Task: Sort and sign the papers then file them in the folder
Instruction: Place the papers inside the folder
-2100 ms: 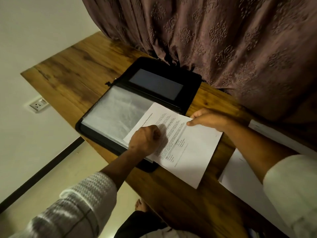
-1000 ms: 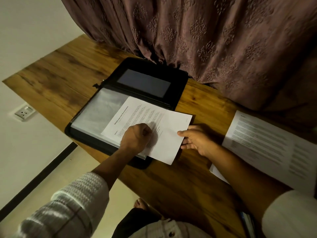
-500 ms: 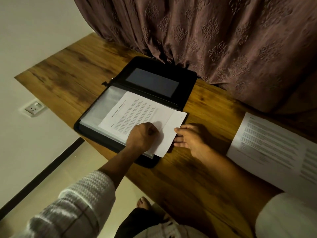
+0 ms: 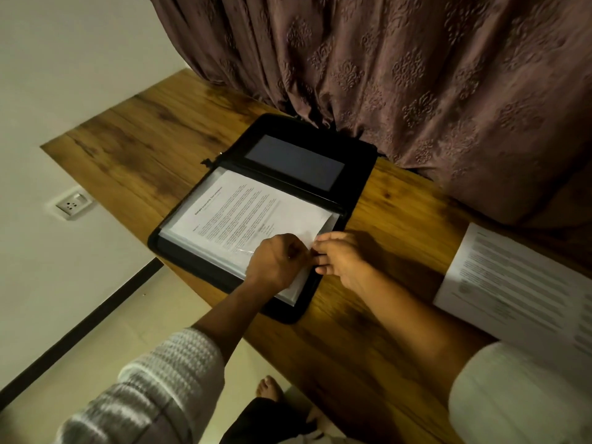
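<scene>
An open black zip folder [image 4: 355, 200] lies on the wooden table [image 4: 368, 354], with clear plastic sleeves on its near half. A printed sheet [image 4: 243, 206] lies almost wholly inside the top sleeve. My left hand [image 4: 275, 261] is curled at the sleeve's open right edge and pinches the plastic there. My right hand [image 4: 339, 254] sits just right of it, fingers fairly straight, fingertips touching the sheet's right corner. Further printed papers [image 4: 519, 283] lie on the table at the right.
A patterned brown curtain [image 4: 400, 75] hangs against the table's far edge behind the folder. A wall socket [image 4: 71, 205] is on the wall at the left. A bare foot [image 4: 269, 387] shows on the floor below the table's near edge.
The sheet has slid left into the sleeve, from sticking far out over the table to almost fully inside. My right hand followed its right edge leftward. My left hand stayed at the sleeve's opening.
</scene>
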